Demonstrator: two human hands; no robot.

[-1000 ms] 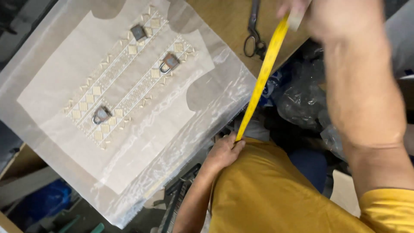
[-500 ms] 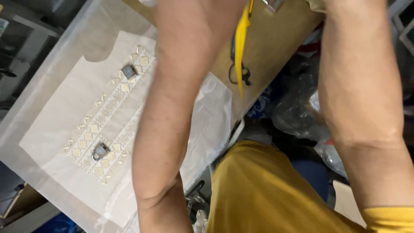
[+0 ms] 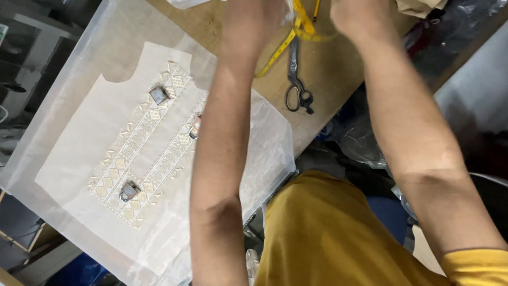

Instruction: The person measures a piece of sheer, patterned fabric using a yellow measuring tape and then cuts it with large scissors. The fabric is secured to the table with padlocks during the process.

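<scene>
While both hands, left hand (image 3: 254, 18) and right hand (image 3: 357, 16), grip the yellow measuring tape (image 3: 296, 26), the dark metal scissors (image 3: 296, 87) lie just below them, blades pointing up.

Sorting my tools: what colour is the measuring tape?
Yellow; the measuring tape shows best in the head view, near the left hand.

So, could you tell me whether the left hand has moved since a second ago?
Yes. The left hand has gone from the table's near edge, by the yellow shirt, up past the scissors to the yellow tape measure.
</scene>
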